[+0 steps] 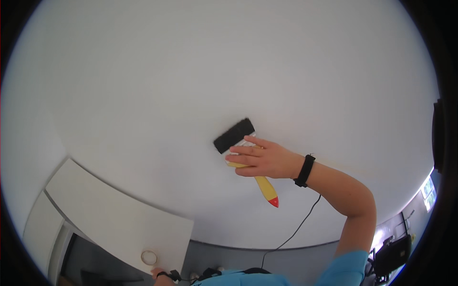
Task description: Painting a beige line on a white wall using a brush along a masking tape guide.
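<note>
My right hand (265,159) is closed around a wide flat paintbrush (234,136), gripping it near the metal band. Its black bristles lie against or just in front of the white wall (229,71); I cannot tell if they touch. The brush tilts, bristles to the upper left, and its yellow handle with a red tip sticks out below my palm. Low in the view, my left hand (157,272) is at the front edge of a white tabletop (119,205), its fingers too small to make out. Beside it on the tabletop lies a ring-shaped roll of tape (149,258).
A black strap (305,170) circles my right wrist, and a dark cable (298,229) hangs from it toward my body. Grey floor (214,257) shows along the wall's foot. At the far right stand a black chair-like object (392,255) and a bright window (428,193).
</note>
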A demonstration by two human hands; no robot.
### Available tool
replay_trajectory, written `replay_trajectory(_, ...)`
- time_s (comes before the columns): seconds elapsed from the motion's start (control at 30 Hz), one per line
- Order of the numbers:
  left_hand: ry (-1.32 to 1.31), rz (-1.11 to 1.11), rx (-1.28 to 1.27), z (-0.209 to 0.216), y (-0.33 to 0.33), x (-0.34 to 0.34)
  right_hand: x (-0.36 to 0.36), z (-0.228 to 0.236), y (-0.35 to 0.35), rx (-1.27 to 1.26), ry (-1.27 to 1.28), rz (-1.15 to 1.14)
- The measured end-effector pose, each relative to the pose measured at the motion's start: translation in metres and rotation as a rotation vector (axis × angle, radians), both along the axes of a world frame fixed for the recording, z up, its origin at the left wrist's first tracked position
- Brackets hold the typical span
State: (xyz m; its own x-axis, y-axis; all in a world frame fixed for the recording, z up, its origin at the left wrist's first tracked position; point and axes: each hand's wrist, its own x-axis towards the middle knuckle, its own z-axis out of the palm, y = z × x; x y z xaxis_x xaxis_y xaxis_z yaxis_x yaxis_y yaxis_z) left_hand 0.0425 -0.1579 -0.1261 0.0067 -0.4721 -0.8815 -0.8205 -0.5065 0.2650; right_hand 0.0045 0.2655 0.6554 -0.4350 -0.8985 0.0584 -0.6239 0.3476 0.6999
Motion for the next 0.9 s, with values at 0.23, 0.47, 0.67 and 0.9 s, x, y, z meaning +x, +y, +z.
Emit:
replay_trajectory(0.23,-0.185,0.097,-0.300,0.048,0.026,0.001,-0.035,0.163,-0.042,-0.245,0.595,0.050)
replay_trajectory(0.47,-0.204,0.042,-0.334,0.042,0.035,-0.011,-0.075,0.271,-0.027,-0.591,0.893,0.060)
replay_trajectory(0.67,-0.235,0.032,-0.365,0.036,0.040,0.004,-0.098,0.259,-0.062,-0.659,0.625,0.036)
replay_trajectory(0.9,-0.139,0.130,-0.377,0.036,0.047,0.002,-0.122,0.183,-0.039,-0.332,0.529,0.082)
